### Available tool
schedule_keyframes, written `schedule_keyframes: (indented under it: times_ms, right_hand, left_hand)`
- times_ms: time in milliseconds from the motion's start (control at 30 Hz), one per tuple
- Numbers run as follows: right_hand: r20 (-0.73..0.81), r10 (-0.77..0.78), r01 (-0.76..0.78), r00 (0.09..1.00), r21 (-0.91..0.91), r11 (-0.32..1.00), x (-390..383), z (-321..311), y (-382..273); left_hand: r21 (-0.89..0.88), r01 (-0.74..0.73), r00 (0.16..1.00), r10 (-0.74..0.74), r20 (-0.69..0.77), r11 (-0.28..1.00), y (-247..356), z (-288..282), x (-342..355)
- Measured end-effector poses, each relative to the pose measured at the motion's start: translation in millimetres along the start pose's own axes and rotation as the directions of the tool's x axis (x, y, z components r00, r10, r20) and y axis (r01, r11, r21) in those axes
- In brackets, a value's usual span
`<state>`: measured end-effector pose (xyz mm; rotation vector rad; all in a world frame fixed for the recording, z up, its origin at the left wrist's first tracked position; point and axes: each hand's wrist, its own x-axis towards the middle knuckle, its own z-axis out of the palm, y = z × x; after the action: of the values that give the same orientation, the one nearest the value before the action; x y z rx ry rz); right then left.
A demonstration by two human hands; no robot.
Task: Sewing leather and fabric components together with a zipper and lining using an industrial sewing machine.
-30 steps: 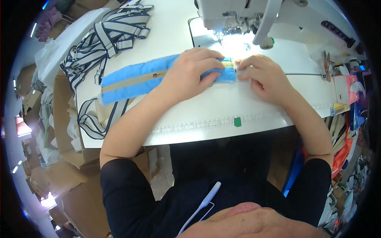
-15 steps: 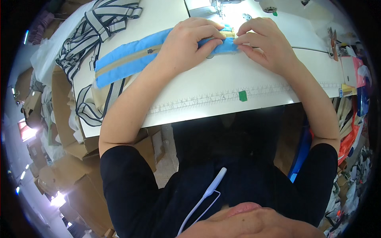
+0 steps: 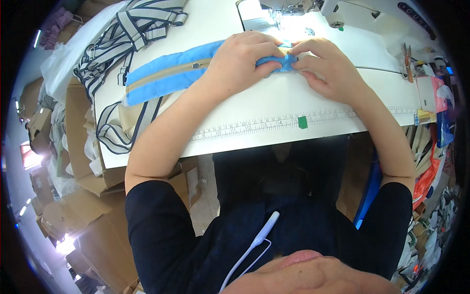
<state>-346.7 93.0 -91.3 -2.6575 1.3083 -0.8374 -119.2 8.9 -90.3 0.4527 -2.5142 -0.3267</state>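
A long blue fabric strip (image 3: 163, 84) with a tan zipper and metal puller lies diagonally on the white table. My left hand (image 3: 239, 64) grips it near its right end, fingers curled over it. My right hand (image 3: 331, 73) is at that same end, thumb and fingers curled, fingertips pinching the blue fabric by the tan tape. Just beyond both hands, the lit needle area of the sewing machine (image 3: 301, 11) shows, with its presser foot too glared to make out.
Grey-and-navy straps (image 3: 129, 36) are piled at back left, with more straps (image 3: 115, 137) near the front-left corner. Scissors (image 3: 407, 62) and a pink box (image 3: 430, 93) sit at right. A printed ruler runs along the table's front edge (image 3: 235, 152). Cardboard boxes (image 3: 98, 225) stand at left.
The strip's right end has become more bunched between my fingers, and my right fingertips have closed in on it. The whole view has shifted too, from head movement.
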Motion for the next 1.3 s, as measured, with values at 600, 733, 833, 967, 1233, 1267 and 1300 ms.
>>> schedule_keyframes:
  times_ms: [600, 733, 833, 967, 1233, 1267, 1300]
  right_hand:
    - [-0.012, 0.054, -0.055, 0.998, -0.122, 0.991, 10, 10, 9]
    - [-0.012, 0.070, -0.071, 0.997, -0.159, 0.985, -3, -1, 12]
    - [-0.039, -0.041, 0.031, 0.998, -0.239, 0.971, -9, 6, 26]
    - [-0.331, -0.170, 0.068, 0.928, -0.300, 0.951, -20, -17, 5]
    - [-0.462, 0.329, -0.550, 0.823, -0.506, 0.665, -280, -105, -81]
    - [-0.471, 0.468, -0.664, 0.748, -0.525, 0.533, -314, -119, -96]
    - [-0.482, 0.652, -0.807, 0.586, -0.266, 0.528, -347, -136, -111]
  left_hand:
    - [0.087, 0.055, 0.997, -0.049, -0.067, 0.995, -19, 0, 9]
    - [0.036, 0.040, 0.998, -0.038, -0.051, 0.999, -17, 9, 23]
    - [0.070, 0.038, 0.997, -0.033, -0.067, 0.997, -21, 14, 20]
    - [0.155, 0.095, 0.995, -0.098, 0.011, 0.983, -33, 2, -5]
    - [0.171, -0.059, 0.996, 0.047, 0.074, 0.983, -6, 4, 16]
    - [0.177, -0.074, 0.995, 0.061, 0.077, 0.981, -9, 5, 15]
    - [0.186, -0.089, 0.994, 0.076, 0.076, 0.979, -10, 1, 16]
